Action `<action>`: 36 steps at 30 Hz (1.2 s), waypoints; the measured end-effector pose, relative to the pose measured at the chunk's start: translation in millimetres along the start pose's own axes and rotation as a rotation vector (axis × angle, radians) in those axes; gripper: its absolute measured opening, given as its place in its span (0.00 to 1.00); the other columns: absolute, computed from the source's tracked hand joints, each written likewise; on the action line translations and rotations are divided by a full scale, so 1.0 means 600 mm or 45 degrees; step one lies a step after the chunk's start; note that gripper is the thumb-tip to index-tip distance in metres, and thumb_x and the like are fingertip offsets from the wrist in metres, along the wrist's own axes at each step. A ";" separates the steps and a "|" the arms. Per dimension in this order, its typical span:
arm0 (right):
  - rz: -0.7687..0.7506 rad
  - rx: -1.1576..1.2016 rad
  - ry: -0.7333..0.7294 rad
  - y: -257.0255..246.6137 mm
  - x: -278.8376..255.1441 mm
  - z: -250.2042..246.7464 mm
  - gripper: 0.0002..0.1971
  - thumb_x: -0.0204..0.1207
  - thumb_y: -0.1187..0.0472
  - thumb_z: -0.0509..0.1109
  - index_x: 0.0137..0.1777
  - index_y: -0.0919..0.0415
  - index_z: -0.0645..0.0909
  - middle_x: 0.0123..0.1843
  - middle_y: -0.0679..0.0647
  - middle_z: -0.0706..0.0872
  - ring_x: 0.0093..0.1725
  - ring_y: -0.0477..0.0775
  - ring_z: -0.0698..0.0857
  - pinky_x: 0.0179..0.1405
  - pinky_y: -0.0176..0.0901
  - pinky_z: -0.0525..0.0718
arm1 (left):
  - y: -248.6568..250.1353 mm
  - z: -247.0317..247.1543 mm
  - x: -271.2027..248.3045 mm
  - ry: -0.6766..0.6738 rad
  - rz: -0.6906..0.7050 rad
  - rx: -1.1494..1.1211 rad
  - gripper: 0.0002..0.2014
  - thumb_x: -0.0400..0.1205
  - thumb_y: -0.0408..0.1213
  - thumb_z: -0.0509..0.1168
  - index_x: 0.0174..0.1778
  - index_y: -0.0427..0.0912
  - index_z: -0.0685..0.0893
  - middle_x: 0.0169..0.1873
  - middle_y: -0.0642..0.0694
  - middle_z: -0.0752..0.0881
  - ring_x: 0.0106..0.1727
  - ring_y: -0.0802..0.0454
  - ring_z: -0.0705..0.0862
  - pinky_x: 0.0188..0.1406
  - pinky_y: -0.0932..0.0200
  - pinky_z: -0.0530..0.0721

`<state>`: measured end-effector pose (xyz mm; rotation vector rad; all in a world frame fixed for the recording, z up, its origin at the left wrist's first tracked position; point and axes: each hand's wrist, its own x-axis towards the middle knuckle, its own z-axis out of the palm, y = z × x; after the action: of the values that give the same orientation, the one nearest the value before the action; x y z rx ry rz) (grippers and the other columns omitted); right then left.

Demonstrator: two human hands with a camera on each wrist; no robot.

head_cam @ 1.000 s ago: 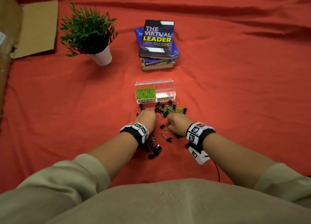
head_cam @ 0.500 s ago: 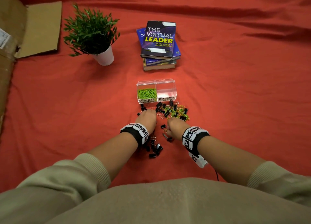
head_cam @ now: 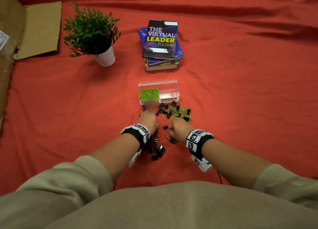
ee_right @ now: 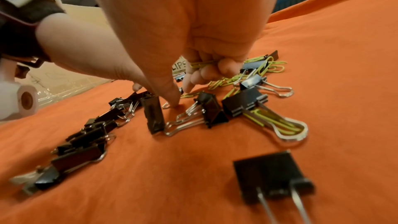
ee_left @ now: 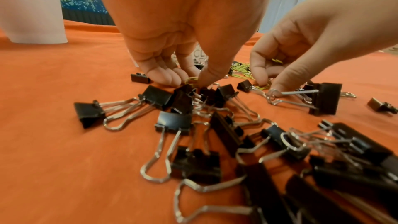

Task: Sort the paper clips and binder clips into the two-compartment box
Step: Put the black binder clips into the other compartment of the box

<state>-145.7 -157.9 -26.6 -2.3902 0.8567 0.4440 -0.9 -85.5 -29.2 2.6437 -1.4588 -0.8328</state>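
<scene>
The clear two-compartment box (head_cam: 167, 82) stands on the red cloth; its left half holds green paper clips (head_cam: 149, 94), and its right half, labelled BINDER CLIPS, holds nothing. Just in front lies a mixed pile of black binder clips and green paper clips (head_cam: 176, 112). My left hand (head_cam: 147, 119) is down on the cloth, thumb and fingertips pinching a green paper clip (ee_left: 192, 79). My right hand (head_cam: 178, 127) keeps a small bunch of green paper clips (ee_right: 203, 63) in its curled fingers, while its thumb and index finger touch the cloth among the clips. Several sorted-out binder clips (head_cam: 159, 148) lie under my left wrist.
A potted plant (head_cam: 93, 32) stands at the back left and a stack of books (head_cam: 161, 44) behind the box. Flattened cardboard (head_cam: 39, 30) lies at the far left edge. Red cloth (head_cam: 240, 99) stretches bare to the right.
My right hand has drawn slightly back toward me from the mixed pile. The left hand has stayed in about the same place.
</scene>
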 end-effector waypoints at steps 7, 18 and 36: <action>0.016 -0.007 -0.010 -0.007 0.008 -0.005 0.11 0.77 0.59 0.67 0.54 0.65 0.78 0.58 0.62 0.81 0.59 0.61 0.80 0.58 0.50 0.79 | -0.009 -0.006 -0.011 0.025 0.071 0.071 0.15 0.81 0.33 0.62 0.63 0.32 0.76 0.61 0.36 0.77 0.66 0.38 0.75 0.66 0.46 0.77; 0.050 -0.173 -0.137 -0.012 0.004 -0.006 0.13 0.78 0.62 0.61 0.57 0.71 0.76 0.57 0.65 0.81 0.56 0.63 0.81 0.52 0.51 0.79 | -0.002 -0.011 -0.008 -0.109 0.076 0.151 0.19 0.81 0.39 0.63 0.64 0.30 0.75 0.63 0.33 0.77 0.67 0.37 0.74 0.66 0.45 0.77; 0.581 1.315 -0.048 0.120 -0.059 -0.095 0.12 0.80 0.60 0.64 0.36 0.63 0.79 0.30 0.55 0.78 0.27 0.50 0.76 0.24 0.37 0.75 | 0.051 -0.047 -0.009 -0.040 -0.028 -0.875 0.10 0.83 0.34 0.53 0.40 0.42 0.79 0.28 0.48 0.81 0.28 0.51 0.77 0.30 0.59 0.75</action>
<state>-212.5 -221.4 7.1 -1.2406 1.2272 0.1355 -14.1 -105.3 5.2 2.1303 -0.9119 -1.1278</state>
